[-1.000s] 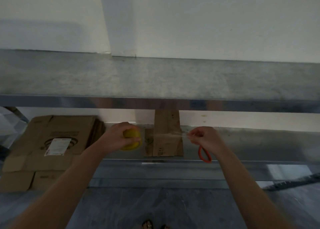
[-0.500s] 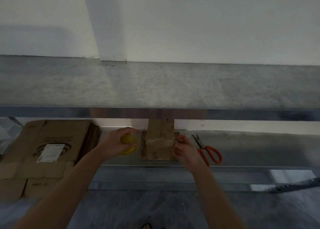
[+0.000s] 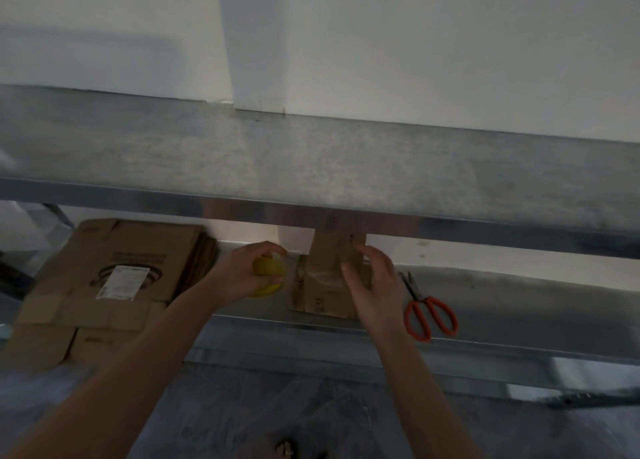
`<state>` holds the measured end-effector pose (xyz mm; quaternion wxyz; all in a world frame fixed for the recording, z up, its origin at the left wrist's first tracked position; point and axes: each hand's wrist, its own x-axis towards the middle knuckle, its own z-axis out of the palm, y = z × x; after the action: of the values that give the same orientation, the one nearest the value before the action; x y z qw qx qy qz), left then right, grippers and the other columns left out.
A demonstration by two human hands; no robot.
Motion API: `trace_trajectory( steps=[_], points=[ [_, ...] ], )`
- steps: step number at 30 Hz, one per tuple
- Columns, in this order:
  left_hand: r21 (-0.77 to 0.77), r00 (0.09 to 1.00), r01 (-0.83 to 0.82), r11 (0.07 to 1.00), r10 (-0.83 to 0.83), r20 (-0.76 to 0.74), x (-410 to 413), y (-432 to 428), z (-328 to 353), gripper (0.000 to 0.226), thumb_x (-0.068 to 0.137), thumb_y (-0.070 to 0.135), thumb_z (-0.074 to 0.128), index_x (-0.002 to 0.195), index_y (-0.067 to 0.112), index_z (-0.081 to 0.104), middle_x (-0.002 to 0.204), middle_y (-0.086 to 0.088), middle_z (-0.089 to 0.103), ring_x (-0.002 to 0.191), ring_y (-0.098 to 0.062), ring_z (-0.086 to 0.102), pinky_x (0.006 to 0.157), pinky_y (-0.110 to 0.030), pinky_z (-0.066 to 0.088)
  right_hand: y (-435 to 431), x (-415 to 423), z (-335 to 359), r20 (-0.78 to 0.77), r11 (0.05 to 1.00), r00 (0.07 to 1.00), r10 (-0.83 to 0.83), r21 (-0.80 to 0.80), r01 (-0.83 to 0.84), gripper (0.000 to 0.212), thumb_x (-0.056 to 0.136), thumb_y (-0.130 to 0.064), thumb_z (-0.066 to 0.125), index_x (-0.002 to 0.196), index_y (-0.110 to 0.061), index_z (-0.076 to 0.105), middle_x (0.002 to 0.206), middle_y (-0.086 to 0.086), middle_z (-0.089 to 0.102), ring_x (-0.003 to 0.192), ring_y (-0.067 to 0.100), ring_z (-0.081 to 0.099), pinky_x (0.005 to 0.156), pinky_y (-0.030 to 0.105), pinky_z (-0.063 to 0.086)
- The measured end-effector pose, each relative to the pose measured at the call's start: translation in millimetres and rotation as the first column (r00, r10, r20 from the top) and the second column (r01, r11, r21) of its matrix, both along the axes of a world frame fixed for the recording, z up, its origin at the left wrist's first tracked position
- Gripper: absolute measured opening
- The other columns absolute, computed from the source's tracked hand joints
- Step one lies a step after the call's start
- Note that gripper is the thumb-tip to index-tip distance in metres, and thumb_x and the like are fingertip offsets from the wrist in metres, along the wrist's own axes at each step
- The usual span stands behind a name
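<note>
A small brown cardboard box (image 3: 323, 282) stands on the lower metal shelf (image 3: 519, 306), its top hidden by the upper shelf's edge. Clear tape runs across its front. My left hand (image 3: 242, 271) grips a yellow tape roll (image 3: 268, 275) just left of the box. My right hand (image 3: 372, 282) lies with straight, spread fingers on the box's right side. Orange-handled scissors (image 3: 427, 311) lie on the shelf to the right of that hand.
Flattened cardboard boxes (image 3: 107, 285) are stacked at the shelf's left end. The upper metal shelf (image 3: 311, 167) overhangs everything, with a white wall behind. Grey floor lies below, with a dark object (image 3: 595, 399) at the lower right.
My right hand put the scissors down on the shelf, then moved left and opened flat against the box. The left hand stayed on the tape roll.
</note>
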<state>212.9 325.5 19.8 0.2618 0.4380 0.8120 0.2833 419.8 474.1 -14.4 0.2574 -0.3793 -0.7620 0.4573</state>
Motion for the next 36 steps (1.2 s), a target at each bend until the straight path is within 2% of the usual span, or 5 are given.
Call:
trace_trajectory(
  steps=[9,17,29,33,36],
  points=[
    [0.053,0.972,0.222,0.974,-0.217,-0.085,-27,-8,43,0.028,0.076,0.041,0.077,0.099,0.045,0.06,0.099,0.024,0.061,0.094,0.003,0.056,0.08,-0.024,0.048,-23,-23,-5,-0.106,0.968,0.989,-0.102,-0.241,0.074,0.04,0.092,-0.014,0.066,0.129,-0.027,0.06,0.147,-0.008,0.042,0.125,0.008,0.05,0.106,0.028,0.045],
    [-0.081,0.96,0.27,0.959,-0.275,-0.046,-47,2,36,0.032,0.073,0.058,0.068,0.101,0.047,0.057,0.104,0.018,0.061,0.094,-0.008,0.058,0.08,-0.032,0.051,-32,-30,-6,-0.132,0.973,0.977,-0.168,-0.181,0.143,0.04,0.093,-0.006,0.063,0.128,-0.023,0.061,0.145,-0.004,0.046,0.11,-0.018,0.05,0.085,-0.001,0.04],
    [-0.025,0.953,0.3,0.953,-0.299,0.041,-55,14,-22,0.029,0.079,0.036,0.075,0.104,0.035,0.06,0.107,0.008,0.062,0.098,-0.016,0.058,0.081,-0.03,0.048,-40,-29,-5,-0.113,0.975,0.977,-0.179,-0.157,0.16,0.04,0.094,-0.006,0.061,0.133,-0.016,0.059,0.148,0.005,0.044,0.135,0.018,0.044,0.114,0.039,0.037],
    [0.052,0.93,0.24,0.969,-0.245,0.274,-73,-9,-14,0.037,0.075,0.048,0.073,0.11,0.043,0.063,0.114,0.013,0.064,0.103,-0.007,0.061,0.088,-0.03,0.052,-35,-30,-3,-0.086,0.978,0.982,-0.166,-0.141,0.153,0.041,0.092,-0.008,0.064,0.131,-0.019,0.06,0.143,0.0,0.047,0.13,0.014,0.047,0.111,0.031,0.039],
    [-0.084,0.953,0.3,0.95,-0.296,0.057,-69,-9,-18,0.036,0.085,0.04,0.07,0.119,0.035,0.061,0.121,0.01,0.059,0.107,-0.012,0.057,0.091,-0.03,0.047,-35,-29,-4,-0.083,0.982,0.985,-0.148,-0.128,0.137,0.041,0.092,-0.007,0.063,0.131,-0.02,0.059,0.142,-0.002,0.047,0.128,0.012,0.047,0.104,0.017,0.039]
  ],
)
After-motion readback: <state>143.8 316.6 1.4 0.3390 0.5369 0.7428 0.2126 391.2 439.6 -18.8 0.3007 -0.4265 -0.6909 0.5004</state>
